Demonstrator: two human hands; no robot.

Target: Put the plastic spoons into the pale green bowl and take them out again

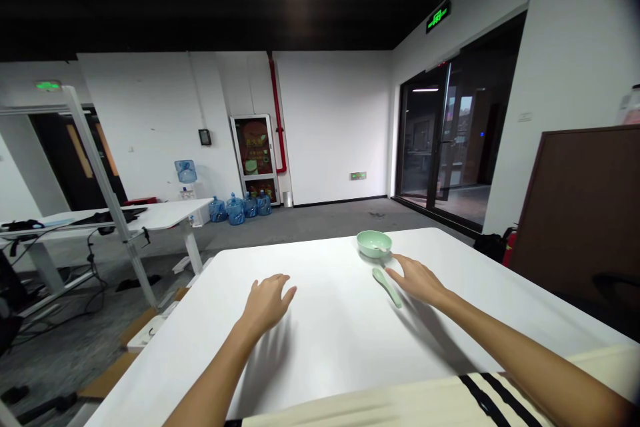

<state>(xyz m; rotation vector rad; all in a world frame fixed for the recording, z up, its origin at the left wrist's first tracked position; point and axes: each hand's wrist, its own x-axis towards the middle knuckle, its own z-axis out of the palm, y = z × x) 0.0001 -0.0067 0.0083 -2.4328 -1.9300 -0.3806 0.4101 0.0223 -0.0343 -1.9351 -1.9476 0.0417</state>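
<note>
A light green bowl [375,245] stands upright near the far edge of the white table [325,320]. Something small and pale shows inside it, too small to name. In front of the bowl lies a light green soup spoon [387,288], its handle pointing toward me. My right hand [416,278] hovers just right of the spoon and close below the bowl's rim, thumb and fingers apart, holding nothing. Over on the left side of the table my left hand [270,301] is held above the surface, fingers spread and nothing in them.
Beyond the left edge are another white table [170,213], an upright metal post [107,193] and cables on the floor. Several blue water bottles [236,209] stand by the back wall. At the right rises a brown panel [580,213].
</note>
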